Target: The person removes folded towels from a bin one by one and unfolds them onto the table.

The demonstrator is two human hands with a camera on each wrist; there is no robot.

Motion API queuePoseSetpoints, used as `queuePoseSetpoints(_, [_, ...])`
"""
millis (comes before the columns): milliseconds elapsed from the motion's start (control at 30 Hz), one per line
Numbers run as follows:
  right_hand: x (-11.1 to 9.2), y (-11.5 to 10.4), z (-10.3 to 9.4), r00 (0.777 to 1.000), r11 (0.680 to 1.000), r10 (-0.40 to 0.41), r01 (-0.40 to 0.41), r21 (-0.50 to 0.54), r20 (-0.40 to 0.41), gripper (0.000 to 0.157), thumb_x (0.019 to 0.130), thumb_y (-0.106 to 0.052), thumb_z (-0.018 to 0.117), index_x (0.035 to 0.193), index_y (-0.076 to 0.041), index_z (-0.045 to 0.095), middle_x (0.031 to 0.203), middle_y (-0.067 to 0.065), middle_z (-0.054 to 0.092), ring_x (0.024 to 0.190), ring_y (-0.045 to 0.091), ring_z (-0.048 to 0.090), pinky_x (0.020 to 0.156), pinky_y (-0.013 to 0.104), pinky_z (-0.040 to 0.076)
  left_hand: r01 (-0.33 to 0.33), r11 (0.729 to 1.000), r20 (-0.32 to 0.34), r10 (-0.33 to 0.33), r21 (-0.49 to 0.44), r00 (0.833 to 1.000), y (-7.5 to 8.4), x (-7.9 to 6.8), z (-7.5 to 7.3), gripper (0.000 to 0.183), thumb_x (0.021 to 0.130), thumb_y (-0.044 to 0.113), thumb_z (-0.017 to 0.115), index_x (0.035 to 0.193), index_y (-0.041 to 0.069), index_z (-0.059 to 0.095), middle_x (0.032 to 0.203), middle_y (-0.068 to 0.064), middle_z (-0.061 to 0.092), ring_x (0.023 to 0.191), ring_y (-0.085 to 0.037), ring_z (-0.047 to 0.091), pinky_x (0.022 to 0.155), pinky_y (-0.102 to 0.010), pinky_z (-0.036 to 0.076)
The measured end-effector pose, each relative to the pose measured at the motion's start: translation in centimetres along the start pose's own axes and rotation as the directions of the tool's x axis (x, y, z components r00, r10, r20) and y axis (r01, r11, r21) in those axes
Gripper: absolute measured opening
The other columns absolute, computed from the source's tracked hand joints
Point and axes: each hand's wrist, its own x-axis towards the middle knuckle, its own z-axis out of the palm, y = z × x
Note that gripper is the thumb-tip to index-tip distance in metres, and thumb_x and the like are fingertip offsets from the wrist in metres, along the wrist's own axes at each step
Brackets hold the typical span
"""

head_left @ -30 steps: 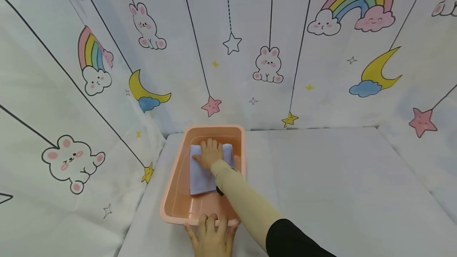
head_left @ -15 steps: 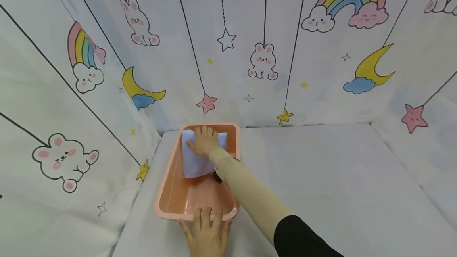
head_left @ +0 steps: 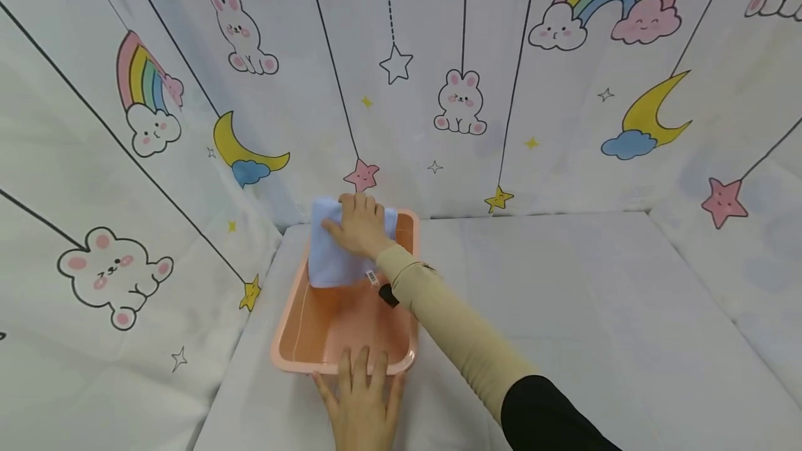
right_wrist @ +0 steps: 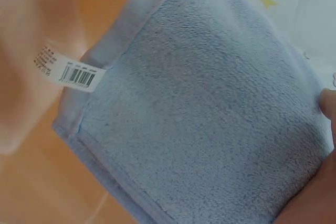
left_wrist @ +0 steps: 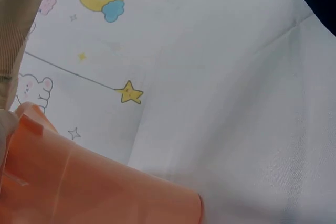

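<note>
A folded light-blue towel [head_left: 328, 259] hangs over the far end of an orange plastic basin [head_left: 297, 367], its top above the far rim. My right hand [head_left: 362, 227] grips the towel's upper part. From its lower edge sticks out a white label [right_wrist: 79, 74] with a barcode, seen in the right wrist view, where the thumb [right_wrist: 329, 103] lies on the cloth. My left hand [head_left: 363, 409] holds the basin's near rim, several fingers hooked over it, thumb outside. The left wrist view mostly catches the basin's outer wall [left_wrist: 121, 184]; the left hand is nearly out of that frame.
The basin stands at the left part of a white-covered table [head_left: 551, 312]. Behind it and on both sides hangs a white curtain [head_left: 426, 131] printed with rabbits, stars, moons and rainbows. A small black device [head_left: 388, 295] sits at my right wrist.
My right hand has lifted the towel from the basin floor up toward the far rim, baring more of the floor. The left hand has stayed on the near rim.
</note>
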Motion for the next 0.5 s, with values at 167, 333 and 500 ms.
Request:
queuePoseSetpoints(167, [-0.2,0.0,-1.7,0.995,0.999,-0.024,0.027,0.036,-0.092,0.057,0.092,-0.057,0.039,0.131,-0.016,0.034,0.125,0.007,0.042,0.113,0.025,0.038,0.095,0.039,0.031,0.006,1.000,0.005,-0.006,-0.014,1.000,0.0,0.1,-0.1,0.044,0.092,0.055,0.041,0.112,0.022,0.061,0.121,-0.006,0.058,0.128,-0.030,0.038,0.104,-0.071,0.010])
queuePoseSetpoints(333, [-0.4,0.0,-3.4,0.972,0.992,-0.074,0.095,0.085,-0.222,0.055,0.093,-0.055,0.041,0.128,-0.013,0.033,0.120,0.009,0.042,0.108,0.026,0.038,0.092,0.040,0.031,0.009,1.000,0.010,-0.009,-0.024,1.000,0.0,0.2,-0.1,0.045,0.092,0.056,0.041,0.114,0.022,0.061,0.123,-0.008,0.057,0.130,-0.032,0.037,0.105,-0.071,0.009])
queuePoseSetpoints(500, [-0.9,-0.3,-5.6,0.936,0.981,-0.113,0.158,0.112,-0.333,0.053,0.093,-0.051,0.044,0.125,-0.012,0.028,0.115,0.011,0.038,0.104,0.027,0.037,0.091,0.040,0.030,0.026,0.999,0.049,-0.024,-0.035,0.999,0.1,0.3,-0.4,0.046,0.089,0.053,0.048,0.120,0.022,0.060,0.131,-0.009,0.054,0.132,-0.033,0.034,0.105,-0.072,0.006])
